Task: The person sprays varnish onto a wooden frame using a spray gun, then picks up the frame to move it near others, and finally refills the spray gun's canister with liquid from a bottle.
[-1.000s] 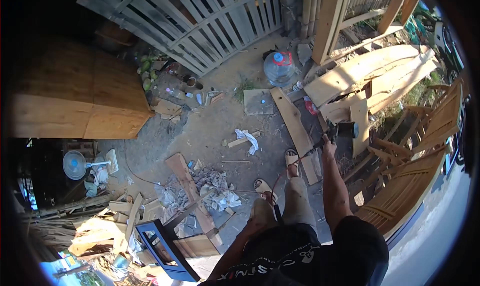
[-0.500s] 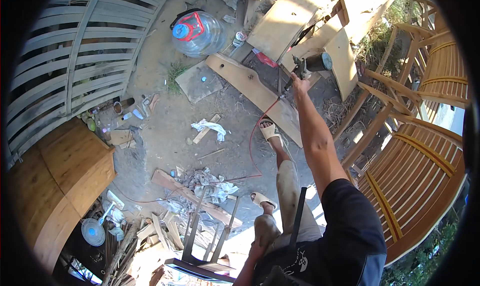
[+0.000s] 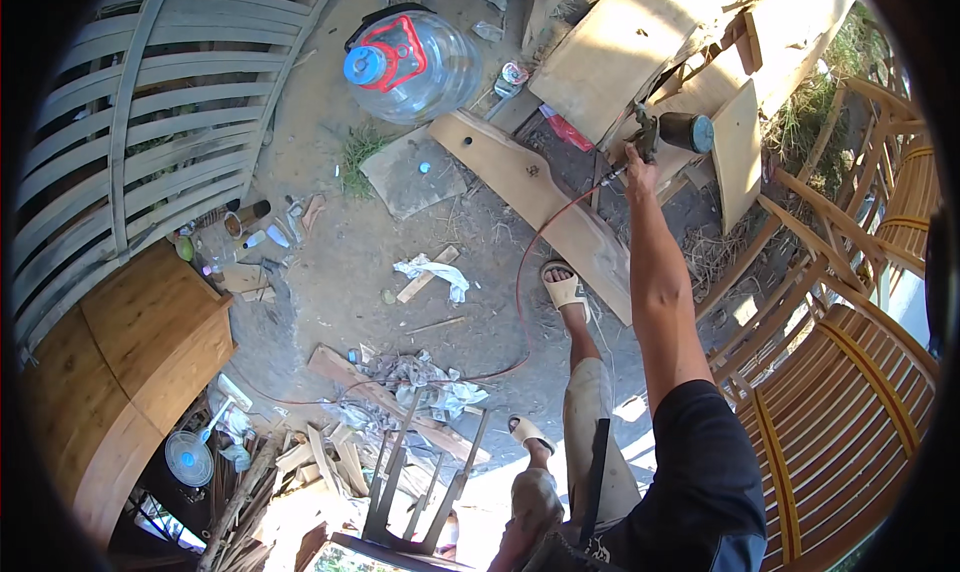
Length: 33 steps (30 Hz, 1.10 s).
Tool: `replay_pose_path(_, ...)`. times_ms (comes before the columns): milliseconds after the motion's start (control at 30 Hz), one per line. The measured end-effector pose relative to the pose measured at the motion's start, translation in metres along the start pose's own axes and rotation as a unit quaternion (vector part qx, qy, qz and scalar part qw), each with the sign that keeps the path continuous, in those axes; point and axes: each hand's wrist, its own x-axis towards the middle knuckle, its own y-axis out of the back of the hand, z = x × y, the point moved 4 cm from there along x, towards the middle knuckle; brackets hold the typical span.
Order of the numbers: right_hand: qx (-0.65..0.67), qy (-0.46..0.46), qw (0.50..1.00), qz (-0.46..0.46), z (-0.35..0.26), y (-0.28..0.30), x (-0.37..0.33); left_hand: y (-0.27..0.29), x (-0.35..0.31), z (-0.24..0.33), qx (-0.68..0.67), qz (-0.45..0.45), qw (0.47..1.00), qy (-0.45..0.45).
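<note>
My right arm reaches far out, and my right hand (image 3: 641, 174) is closed around the handle of a spray gun (image 3: 646, 135) with a dark cup (image 3: 688, 132) on its side. A red air hose (image 3: 527, 262) runs from the gun's handle end across the ground to the left. Flat wooden boards (image 3: 603, 57) lie just beyond the gun. Low in the view, my left hand (image 3: 524, 535) is by my bent knee; its fingers do not show clearly.
Slatted wooden chairs (image 3: 840, 437) stand at the right. A large clear water bottle (image 3: 440, 72) stands beyond a long curved board (image 3: 530, 177). A slatted panel (image 3: 200, 92) and wooden cabinet (image 3: 150, 342) are at left. Scrap wood (image 3: 330, 462) and a small frame (image 3: 410, 472) lie nearer.
The view has shifted, so the surroundings sit differently in it. My right hand still grips the spray gun at arm's length; my left hand stays by the knee.
</note>
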Motion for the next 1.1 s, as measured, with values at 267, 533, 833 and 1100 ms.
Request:
replay_pose_path(267,0.004,-0.057,0.998,0.012,-0.007,0.006,-0.004,0.000,0.016,0.005,0.020,0.009,0.995,-0.097)
replay_pose_path(533,-0.128,-0.031,0.991,-0.027,-0.022,-0.001,0.012,-0.003,0.029,-0.007,-0.014,0.047,0.996,-0.069)
replay_pose_path(833,-0.146,-0.048,0.987,-0.042,-0.023,0.008,0.014,0.004,0.027,0.000,-0.025,0.037,0.998,-0.046)
replay_pose_path(1100,-0.173,-0.049,0.983,-0.026,-0.041,0.045,-0.066,-0.010,0.031,0.012,-0.060,0.039,0.987,-0.140)
